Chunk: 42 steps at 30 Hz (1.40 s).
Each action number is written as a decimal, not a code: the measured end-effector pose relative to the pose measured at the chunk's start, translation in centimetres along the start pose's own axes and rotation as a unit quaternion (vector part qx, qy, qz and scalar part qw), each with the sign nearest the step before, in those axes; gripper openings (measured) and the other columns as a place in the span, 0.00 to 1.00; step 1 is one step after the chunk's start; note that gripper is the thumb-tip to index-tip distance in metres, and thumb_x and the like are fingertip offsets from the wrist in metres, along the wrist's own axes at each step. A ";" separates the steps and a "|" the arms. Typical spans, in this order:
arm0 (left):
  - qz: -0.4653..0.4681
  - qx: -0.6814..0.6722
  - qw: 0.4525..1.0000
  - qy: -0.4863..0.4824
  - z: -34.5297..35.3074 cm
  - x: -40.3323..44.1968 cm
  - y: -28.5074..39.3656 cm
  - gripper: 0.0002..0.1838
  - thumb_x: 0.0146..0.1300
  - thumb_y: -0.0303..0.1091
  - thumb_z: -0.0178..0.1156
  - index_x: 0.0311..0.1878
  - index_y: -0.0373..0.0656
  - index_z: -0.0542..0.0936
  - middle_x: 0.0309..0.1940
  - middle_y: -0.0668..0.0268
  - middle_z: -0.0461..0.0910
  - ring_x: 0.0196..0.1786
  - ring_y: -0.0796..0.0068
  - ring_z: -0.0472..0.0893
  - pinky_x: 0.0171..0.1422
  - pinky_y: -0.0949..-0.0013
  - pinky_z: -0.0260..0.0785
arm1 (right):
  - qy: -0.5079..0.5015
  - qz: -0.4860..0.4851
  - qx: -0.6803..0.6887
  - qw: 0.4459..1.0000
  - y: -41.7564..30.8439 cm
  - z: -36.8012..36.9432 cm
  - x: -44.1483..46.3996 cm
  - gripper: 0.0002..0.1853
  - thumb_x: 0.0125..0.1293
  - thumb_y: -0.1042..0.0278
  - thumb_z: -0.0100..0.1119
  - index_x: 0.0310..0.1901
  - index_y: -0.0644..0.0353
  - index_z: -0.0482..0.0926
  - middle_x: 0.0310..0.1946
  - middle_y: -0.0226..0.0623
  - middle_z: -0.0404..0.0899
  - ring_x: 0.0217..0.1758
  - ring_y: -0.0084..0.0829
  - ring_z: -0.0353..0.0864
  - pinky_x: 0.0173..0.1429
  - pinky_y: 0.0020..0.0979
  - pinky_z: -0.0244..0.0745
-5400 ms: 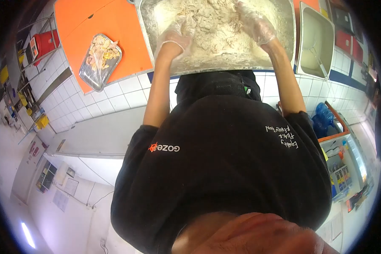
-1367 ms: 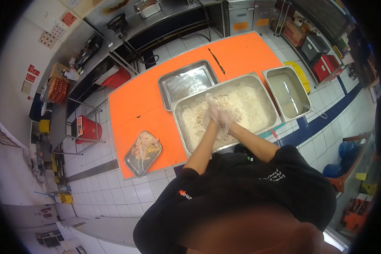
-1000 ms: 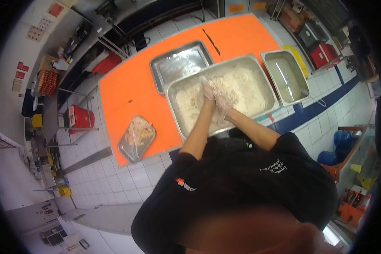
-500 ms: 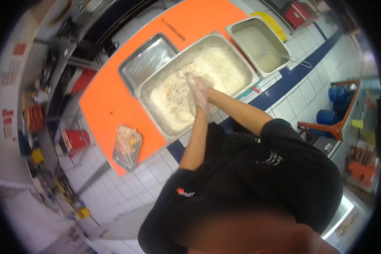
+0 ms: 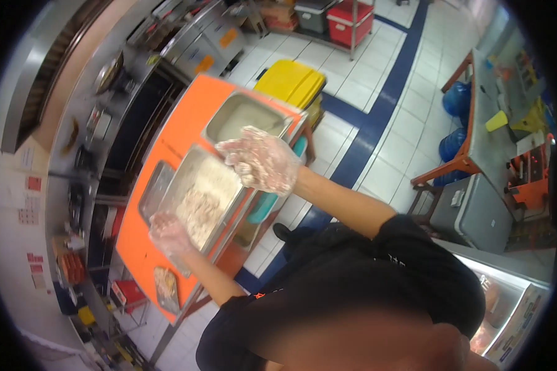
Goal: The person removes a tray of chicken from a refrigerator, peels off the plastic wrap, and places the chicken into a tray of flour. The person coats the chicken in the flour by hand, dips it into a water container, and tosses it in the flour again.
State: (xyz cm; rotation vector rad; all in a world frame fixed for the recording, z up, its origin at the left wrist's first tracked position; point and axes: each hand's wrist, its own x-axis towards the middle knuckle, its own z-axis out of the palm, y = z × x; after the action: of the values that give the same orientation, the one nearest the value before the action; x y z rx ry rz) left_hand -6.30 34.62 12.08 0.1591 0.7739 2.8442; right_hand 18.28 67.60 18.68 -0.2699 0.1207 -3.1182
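My right hand (image 5: pixel 263 162), in a clear glove smeared with wet flour, is raised over the right side of a deep metal pan (image 5: pixel 234 213). Its fingers stretch out to the left, with floury clumps stuck to the palm. My left hand (image 5: pixel 170 236), also gloved and floury, is at the pan's near left side with its fingers loosely apart; whether it touches the rim I cannot tell. Pale flour (image 5: pixel 213 176) fills the pan, and a heap of flour-coated pieces (image 5: pixel 199 207) lies in it between my hands.
On the orange table (image 5: pixel 143 219) are a metal pan of cloudy liquid (image 5: pixel 236 117), a shallow metal tray (image 5: pixel 156 188) and a small tray of food pieces (image 5: pixel 166 285). A yellow lidded bin (image 5: pixel 291 81) stands beyond. A grey lidded box (image 5: pixel 473 207) and blue water bottles (image 5: pixel 455 145) are at right.
My hands were together over the flour and have come apart. The right rose to the right, and the left moved to the pan's left side. The view has turned, showing more floor.
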 end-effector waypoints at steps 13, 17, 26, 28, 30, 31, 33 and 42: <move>-0.310 -0.056 0.936 -0.158 37.4 -13.0 -37.8 0.18 0.75 0.47 0.55 0.52 0.42 0.80 0.45 0.66 0.83 0.46 0.69 0.81 0.53 0.62 0.75 | 0.200 -0.267 -0.084 0.939 -32.5 -3.2 -20.3 0.28 0.80 0.43 0.40 0.61 0.58 0.78 0.44 0.40 0.87 0.18 0.22 0.72 0.20 0.25 0.70; -0.375 -0.111 0.913 -0.114 39.8 -9.4 -52.7 0.17 0.76 0.47 0.54 0.51 0.42 0.81 0.43 0.66 0.82 0.45 0.67 0.80 0.54 0.62 0.74 | 0.081 -0.303 -0.077 0.946 -46.1 -8.4 -23.3 0.33 0.81 0.39 0.37 0.71 0.59 0.68 0.24 0.25 0.67 0.19 0.19 0.63 0.20 0.25 0.67; -0.430 -0.068 0.900 -0.010 44.6 8.0 -78.7 0.20 0.77 0.50 0.52 0.49 0.43 0.81 0.42 0.63 0.84 0.43 0.66 0.82 0.53 0.60 0.75 | 0.194 -0.342 -0.171 0.903 -69.9 -16.7 -37.9 0.39 0.79 0.38 0.35 0.83 0.53 0.51 0.77 0.42 0.66 0.32 0.27 0.69 0.27 0.30 0.66; -0.415 -0.059 0.908 0.006 46.1 11.9 -82.2 0.20 0.77 0.51 0.51 0.49 0.43 0.81 0.41 0.63 0.84 0.43 0.66 0.82 0.52 0.61 0.75 | 0.208 -0.344 -0.161 0.901 -74.2 -17.4 -38.2 0.39 0.79 0.38 0.37 0.82 0.53 0.51 0.78 0.42 0.65 0.33 0.27 0.69 0.28 0.30 0.67; -0.406 -0.035 0.913 0.023 46.2 16.2 -85.8 0.21 0.77 0.52 0.52 0.49 0.42 0.82 0.42 0.64 0.84 0.43 0.66 0.82 0.52 0.61 0.75 | 0.270 -0.372 -0.176 0.870 -79.5 -18.6 -36.5 0.39 0.79 0.39 0.39 0.82 0.54 0.52 0.79 0.41 0.63 0.32 0.27 0.70 0.28 0.30 0.69; -0.394 -0.031 0.918 0.029 45.8 18.1 -87.5 0.21 0.77 0.52 0.52 0.49 0.42 0.82 0.42 0.64 0.84 0.43 0.66 0.82 0.52 0.61 0.75 | 0.266 -0.361 -0.172 0.877 -82.6 -19.5 -34.9 0.39 0.79 0.39 0.39 0.82 0.54 0.52 0.79 0.41 0.63 0.32 0.27 0.70 0.28 0.30 0.69; -0.383 0.002 0.922 0.060 44.8 21.5 -91.1 0.22 0.77 0.53 0.52 0.49 0.42 0.82 0.40 0.65 0.83 0.43 0.66 0.82 0.52 0.61 0.75 | 0.319 -0.363 -0.181 0.856 -89.4 -20.9 -30.2 0.39 0.79 0.41 0.40 0.82 0.56 0.52 0.79 0.41 0.62 0.30 0.27 0.71 0.28 0.28 0.71; -0.274 -0.069 0.925 0.254 41.9 29.0 -96.6 0.25 0.76 0.55 0.51 0.60 0.43 0.77 0.52 0.64 0.77 0.51 0.65 0.76 0.58 0.60 0.72 | 0.189 -0.043 -0.244 0.950 -114.5 -21.3 12.1 0.37 0.81 0.41 0.38 0.80 0.61 0.54 0.67 0.43 0.76 0.30 0.21 0.82 0.27 0.23 0.82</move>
State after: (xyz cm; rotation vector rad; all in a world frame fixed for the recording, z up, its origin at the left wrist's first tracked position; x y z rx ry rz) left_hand -13.35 142.94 0.19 -0.7255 0.5716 2.3841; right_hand 2.36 183.14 8.72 0.3404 0.9088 -3.1280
